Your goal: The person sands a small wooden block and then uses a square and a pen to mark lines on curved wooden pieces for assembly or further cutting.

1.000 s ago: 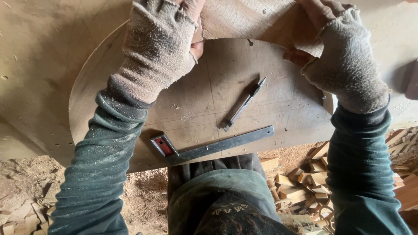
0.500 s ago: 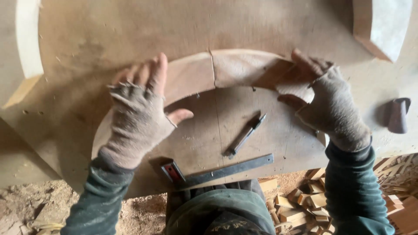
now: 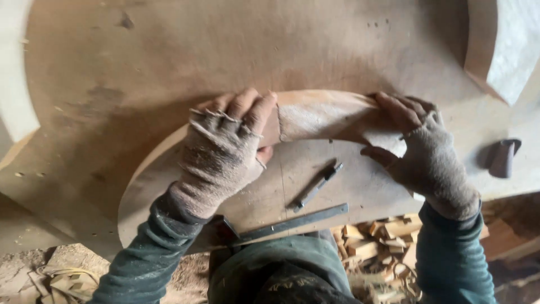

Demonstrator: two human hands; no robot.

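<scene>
A round wooden board (image 3: 146, 191) lies on a big wooden work surface (image 3: 169, 67). Along its far rim sits a curved wooden strip (image 3: 320, 115) with a joint line near its left part. My left hand (image 3: 225, 149), in a frayed fingerless glove, presses down on the strip's left end. The strip's right end sits under my right hand (image 3: 416, 149), gloved the same way, with its fingers curled over the edge. A dark pen (image 3: 319, 186) and a metal try square (image 3: 287, 224) with a red-marked stock rest on the board between my arms.
A pale curved wooden block (image 3: 503, 45) stands at the top right, another pale piece (image 3: 14, 79) at the far left. A small dark object (image 3: 502, 157) lies at the right. Wood offcuts (image 3: 377, 247) and sawdust cover the floor below.
My view has shifted so the board sits lower in frame. Both hands came closer together onto the curved strip; the left hand moved right and closed over its left end.
</scene>
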